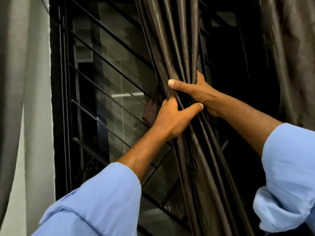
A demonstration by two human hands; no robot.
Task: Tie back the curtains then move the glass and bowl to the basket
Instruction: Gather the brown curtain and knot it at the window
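**Curtain gathered, tie not yet made**

Early in the task. Dark brown curtain (180,48) bunched into glossy, satiny pleats, squeezed between left hand (172,120) just below and right hand (196,92) wrapped round above. Loose matte strip (150,108), perhaps the tie-back, dangling just left of the left hand. Behind: thin metal window bars (105,72). Glass, bowl, basket nowhere in view.

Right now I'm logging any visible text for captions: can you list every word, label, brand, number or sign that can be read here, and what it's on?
None: no readable text shows anywhere.
The dark curtain gripped by the left hand and the right hand bears only faint woven marks, too small to read.
The window bars, the grey curtain and the blue sleeves carry no lettering.
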